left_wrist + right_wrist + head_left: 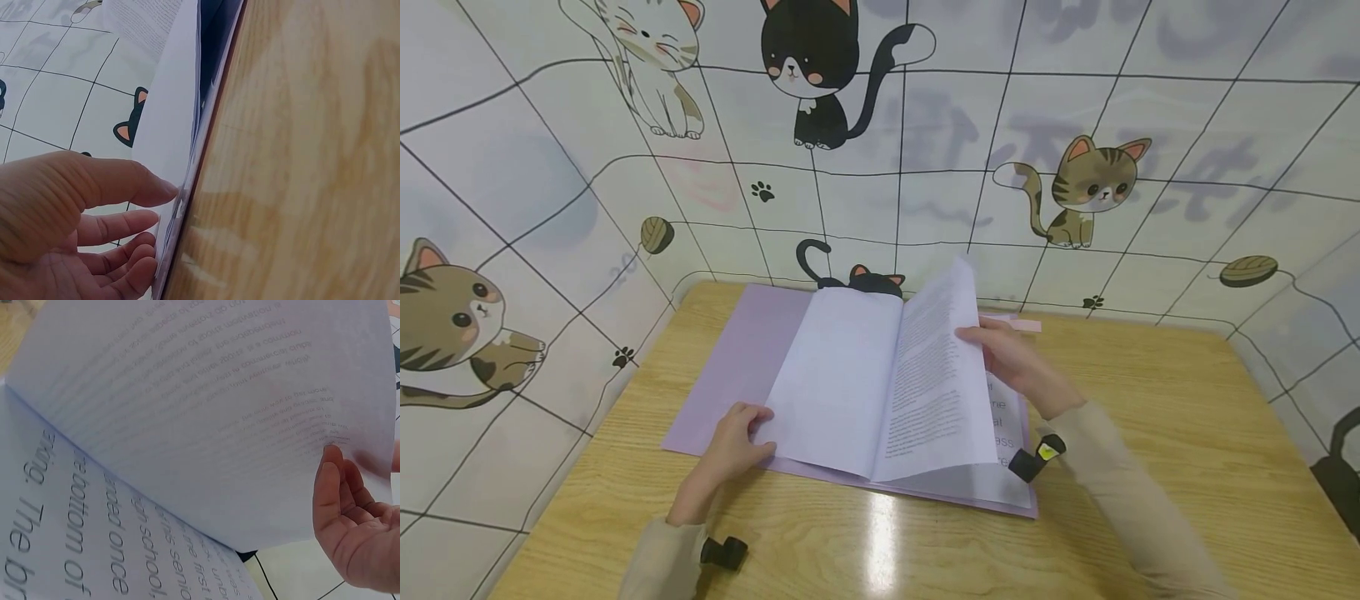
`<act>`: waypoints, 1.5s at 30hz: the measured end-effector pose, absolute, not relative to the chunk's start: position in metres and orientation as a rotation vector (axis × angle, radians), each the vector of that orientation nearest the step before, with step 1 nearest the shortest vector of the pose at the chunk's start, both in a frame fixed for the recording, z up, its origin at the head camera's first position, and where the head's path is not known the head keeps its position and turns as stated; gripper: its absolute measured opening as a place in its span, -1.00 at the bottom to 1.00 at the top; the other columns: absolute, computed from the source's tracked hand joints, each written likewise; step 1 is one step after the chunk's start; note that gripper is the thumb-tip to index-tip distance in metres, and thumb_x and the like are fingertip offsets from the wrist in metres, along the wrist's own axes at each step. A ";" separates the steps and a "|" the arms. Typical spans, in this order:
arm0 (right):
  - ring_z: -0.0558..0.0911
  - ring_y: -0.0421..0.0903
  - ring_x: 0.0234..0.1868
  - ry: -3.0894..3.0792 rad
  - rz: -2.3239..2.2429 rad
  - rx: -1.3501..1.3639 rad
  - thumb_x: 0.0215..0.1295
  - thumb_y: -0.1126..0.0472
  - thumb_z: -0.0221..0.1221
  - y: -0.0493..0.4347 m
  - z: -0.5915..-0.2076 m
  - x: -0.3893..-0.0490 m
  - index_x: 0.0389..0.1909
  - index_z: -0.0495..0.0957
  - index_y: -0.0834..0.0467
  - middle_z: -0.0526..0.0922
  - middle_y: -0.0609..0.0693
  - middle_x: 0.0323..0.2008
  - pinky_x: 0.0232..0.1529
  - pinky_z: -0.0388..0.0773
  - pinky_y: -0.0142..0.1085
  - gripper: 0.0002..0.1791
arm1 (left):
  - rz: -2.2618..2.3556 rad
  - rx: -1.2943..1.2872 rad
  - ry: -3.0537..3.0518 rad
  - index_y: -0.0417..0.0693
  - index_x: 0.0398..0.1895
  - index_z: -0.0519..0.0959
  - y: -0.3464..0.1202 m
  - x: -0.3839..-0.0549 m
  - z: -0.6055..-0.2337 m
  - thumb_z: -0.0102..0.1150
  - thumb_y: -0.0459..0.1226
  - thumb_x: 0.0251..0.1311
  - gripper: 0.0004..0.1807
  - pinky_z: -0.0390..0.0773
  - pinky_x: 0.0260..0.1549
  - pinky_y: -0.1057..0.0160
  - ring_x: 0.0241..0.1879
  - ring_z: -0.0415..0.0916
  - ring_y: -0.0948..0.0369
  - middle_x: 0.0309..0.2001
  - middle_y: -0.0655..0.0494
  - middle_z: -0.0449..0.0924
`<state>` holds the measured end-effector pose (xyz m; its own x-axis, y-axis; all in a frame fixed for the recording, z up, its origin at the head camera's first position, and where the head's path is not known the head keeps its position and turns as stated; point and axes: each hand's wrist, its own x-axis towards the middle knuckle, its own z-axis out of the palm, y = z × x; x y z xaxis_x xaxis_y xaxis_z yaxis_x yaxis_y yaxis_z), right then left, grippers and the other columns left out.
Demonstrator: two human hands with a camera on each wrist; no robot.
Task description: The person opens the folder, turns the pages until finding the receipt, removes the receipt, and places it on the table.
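Pinching a raised printed page (928, 383) by its outer edge, thumb in front and fingers behind, the person's right hand (1018, 358) holds it tilted above a page in large type (1006, 429). Both belong to an open booklet with a purple cover (718, 392), lying on a wooden table (1187, 417) near a wall with cartoon cats (865, 208). At the booklet's left, the left hand (730, 440) rests, thumb and fingers apart, against the edge of the white left-hand page (838, 375).
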<state>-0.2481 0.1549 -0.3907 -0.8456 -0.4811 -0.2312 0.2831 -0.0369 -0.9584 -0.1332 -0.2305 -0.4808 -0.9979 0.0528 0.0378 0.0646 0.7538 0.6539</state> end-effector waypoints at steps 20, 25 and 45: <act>0.60 -0.17 -0.29 1.623 -2.063 -0.275 0.32 0.33 -0.05 0.108 -0.382 -0.248 0.03 0.35 0.39 0.63 -0.04 -0.28 -0.20 0.51 -0.33 -0.69 | -1.096 -0.127 -2.912 -0.46 -0.15 0.52 -0.229 -0.134 -0.481 0.32 -0.49 -0.22 -0.56 0.44 -0.26 0.13 -0.29 0.34 0.06 -0.23 -0.16 0.42; 0.59 -0.18 -0.28 1.627 -2.081 -0.265 0.32 0.33 -0.06 0.097 -0.383 -0.249 -0.04 0.42 0.32 0.64 -0.06 -0.30 -0.17 0.49 -0.33 -0.75 | -1.103 -0.123 -2.915 -0.45 -0.15 0.52 -0.229 -0.134 -0.481 0.32 -0.49 -0.21 -0.57 0.44 -0.25 0.11 -0.28 0.35 0.06 -0.21 -0.17 0.42; 0.58 -0.17 -0.21 1.602 -2.113 -0.265 0.34 0.31 -0.07 0.075 -0.385 -0.252 -0.10 0.46 0.18 0.64 -0.08 -0.26 -0.14 0.47 -0.32 -0.81 | -1.007 -0.265 -2.788 -0.41 -0.21 0.55 -0.216 -0.133 -0.478 0.37 -0.51 -0.24 -0.60 0.44 -0.17 0.01 -0.23 0.42 -0.01 -0.24 -0.14 0.49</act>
